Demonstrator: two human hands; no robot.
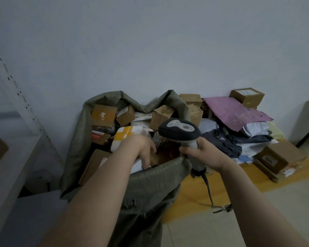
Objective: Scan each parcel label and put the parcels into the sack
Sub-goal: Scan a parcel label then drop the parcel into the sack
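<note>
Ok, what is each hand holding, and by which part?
Right hand grips the scanner by its handle. Left hand holds the white and yellow parcel by its near end, inside the sack.

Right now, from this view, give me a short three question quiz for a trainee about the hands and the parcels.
1. True or false: the right hand holds the scanner.
2. Where does the pink mailer lie? A on the pile beside the sack; B inside the sack; C in the right hand.
3. Fill in: the left hand grips a white and yellow parcel at the mouth of the ____.
Key: 1 true; 2 A; 3 sack.
</note>
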